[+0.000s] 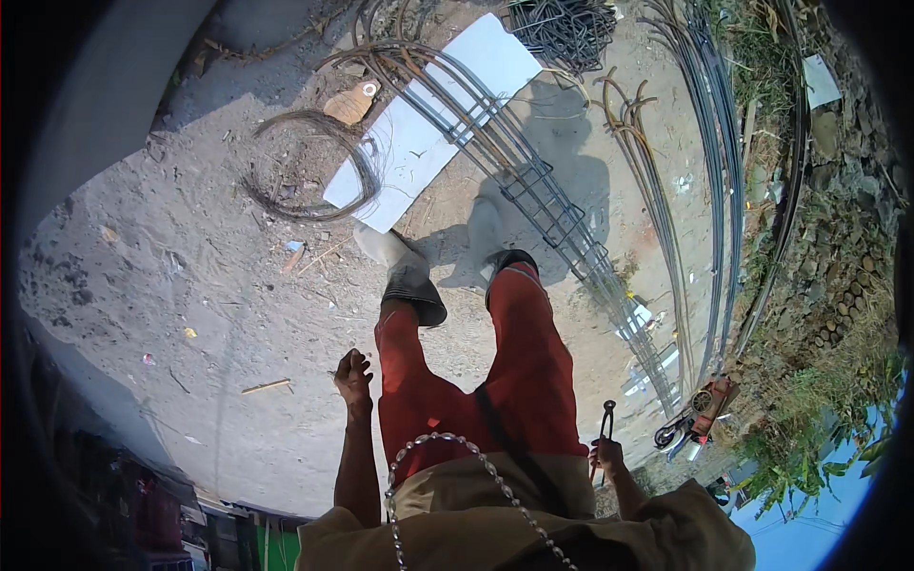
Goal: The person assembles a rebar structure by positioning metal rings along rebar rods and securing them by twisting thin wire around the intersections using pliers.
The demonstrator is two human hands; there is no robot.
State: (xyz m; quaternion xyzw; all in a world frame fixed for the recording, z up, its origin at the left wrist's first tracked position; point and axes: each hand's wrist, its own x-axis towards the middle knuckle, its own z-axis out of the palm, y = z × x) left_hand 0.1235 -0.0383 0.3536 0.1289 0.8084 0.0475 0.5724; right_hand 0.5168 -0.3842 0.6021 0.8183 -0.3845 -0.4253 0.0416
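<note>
My left hand [353,379] hangs beside my left thigh, its fingers curled in; what they hold, if anything, is too small to make out. At my right hip, my right hand [607,455] grips a pair of pincers [608,419] by the handles, with the jaws pointing away from me. Ahead of my feet lies a long rebar cage [554,211] with square stirrups tied around its bars. Its far end, where the bars are bent, crosses a white board [405,152]. A loose coil of thin wire [309,214] overlaps the board's left edge.
Dark bent steel stirrups [564,33] are heaped beyond the board. Right of the cage run hooked rebars [647,157] and a bundle of long bars [719,143]. A motorcycle [709,407] stands far right, near grass and stones. A stick [267,386] lies on the dirt.
</note>
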